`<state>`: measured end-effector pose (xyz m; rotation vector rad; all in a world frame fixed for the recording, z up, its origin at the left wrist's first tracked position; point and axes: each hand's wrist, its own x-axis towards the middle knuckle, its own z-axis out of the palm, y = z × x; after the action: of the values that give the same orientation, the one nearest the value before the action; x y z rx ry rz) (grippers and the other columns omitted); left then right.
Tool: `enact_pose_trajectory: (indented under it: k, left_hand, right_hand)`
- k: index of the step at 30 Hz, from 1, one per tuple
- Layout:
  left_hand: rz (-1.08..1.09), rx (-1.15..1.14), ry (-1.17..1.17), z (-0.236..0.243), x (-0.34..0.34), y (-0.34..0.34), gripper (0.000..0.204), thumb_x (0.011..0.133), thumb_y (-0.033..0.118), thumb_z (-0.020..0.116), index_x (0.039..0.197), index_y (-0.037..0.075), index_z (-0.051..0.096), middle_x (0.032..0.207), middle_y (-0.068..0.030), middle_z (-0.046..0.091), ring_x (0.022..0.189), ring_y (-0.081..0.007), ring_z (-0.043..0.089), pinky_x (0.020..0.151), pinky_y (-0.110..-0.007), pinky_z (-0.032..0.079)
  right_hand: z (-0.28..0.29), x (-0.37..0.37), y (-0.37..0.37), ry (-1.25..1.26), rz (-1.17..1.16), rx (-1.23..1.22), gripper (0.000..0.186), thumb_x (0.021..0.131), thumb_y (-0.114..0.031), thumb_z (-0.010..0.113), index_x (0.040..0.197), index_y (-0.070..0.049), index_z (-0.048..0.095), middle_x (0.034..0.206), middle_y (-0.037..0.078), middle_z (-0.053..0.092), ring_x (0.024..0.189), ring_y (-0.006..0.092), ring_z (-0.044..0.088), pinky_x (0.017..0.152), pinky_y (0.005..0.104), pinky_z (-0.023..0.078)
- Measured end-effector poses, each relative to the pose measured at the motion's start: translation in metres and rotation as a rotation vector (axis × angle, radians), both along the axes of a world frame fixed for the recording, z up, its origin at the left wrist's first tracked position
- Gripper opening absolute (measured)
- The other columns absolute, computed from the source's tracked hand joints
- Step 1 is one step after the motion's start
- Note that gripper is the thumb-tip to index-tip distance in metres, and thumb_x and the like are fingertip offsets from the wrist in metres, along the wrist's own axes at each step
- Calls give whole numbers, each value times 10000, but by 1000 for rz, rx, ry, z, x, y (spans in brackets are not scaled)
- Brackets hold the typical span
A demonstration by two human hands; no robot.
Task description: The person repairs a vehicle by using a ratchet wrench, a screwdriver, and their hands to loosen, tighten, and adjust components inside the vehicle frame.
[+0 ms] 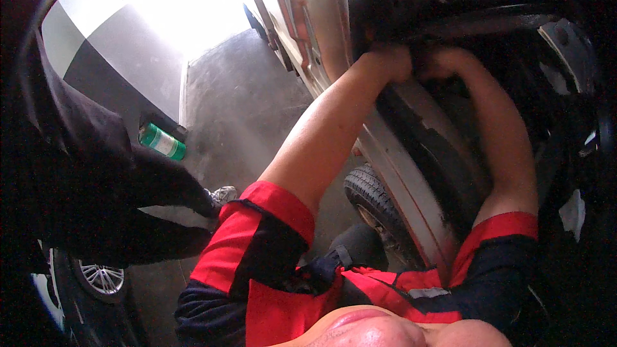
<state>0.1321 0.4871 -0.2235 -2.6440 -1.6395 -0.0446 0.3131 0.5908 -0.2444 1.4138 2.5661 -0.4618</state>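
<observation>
1. Left hand (pixel 391 63) and right hand (pixel 443 63) are shadowed; openness and grip cannot be told;
2. pale car sill (pixel 400 183) is crossed by left forearm (pixel 328 125); its long axis is slanted toward lower right.

The grey floor (pixel 238 96) carries a green bottle (pixel 163 142) and a person's shoe (pixel 225 194).

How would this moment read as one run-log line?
left hand: at shadowed car body, grip unclear; right hand: beside left, grip unclear; nearby: treaded tire; background: green labelled container

Green cylinder (pixel 162 141) (pale around the middle), silver-spoked wheel (pixel 101 278), shoe (pixel 224 194)
</observation>
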Motion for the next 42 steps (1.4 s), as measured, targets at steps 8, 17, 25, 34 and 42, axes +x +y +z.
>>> enact_pose_trajectory:
  k: [8, 17, 25, 34, 42]
  left_hand:
    - [23, 53, 67, -3, -8, -1, 226, 728, 124, 558, 852, 56, 735, 930, -188, 691, 840, -358, 667, 793, -469, 528]
    - [-25, 4, 130, 3, -8, -7, 215, 714, 129, 587, 849, 56, 737, 930, -184, 692, 836, -346, 668, 773, -460, 530]
    - [104, -92, 129, 16, -3, -19, 320, 766, 179, 623, 1053, 60, 700, 1135, -146, 661, 1055, -284, 630, 930, -406, 478]
    - [108, -99, 62, 16, 0, -21, 289, 783, 146, 579, 1017, 35, 707, 1119, -166, 662, 1048, -314, 630, 941, -420, 469]
    - [120, -97, 108, 11, 0, -14, 297, 777, 116, 564, 1026, 29, 702, 1135, -175, 654, 1068, -309, 624, 949, -403, 466]
  right_hand:
    - [53, -25, -98, -79, 469, 555, 367, 879, -213, 546, 1210, -56, 551, 1263, 165, 573, 1044, 294, 575, 933, 398, 456]
    - [24, -33, -47, -182, 96, 381, 342, 899, -145, 473, 1222, -54, 540, 1271, 152, 573, 1070, 276, 564, 938, 400, 441]
    - [38, -30, -77, -184, 191, 433, 376, 889, -106, 457, 1252, -69, 545, 1260, 157, 591, 1077, 280, 578, 900, 399, 467]
    - [43, -27, -88, -171, 191, 380, 422, 815, -7, 484, 1227, -47, 565, 1194, 193, 616, 1022, 333, 610, 861, 420, 490]
    - [28, -16, -48, -195, 311, 350, 446, 797, -4, 491, 1234, -45, 566, 1227, 201, 598, 1066, 341, 604, 896, 430, 482]
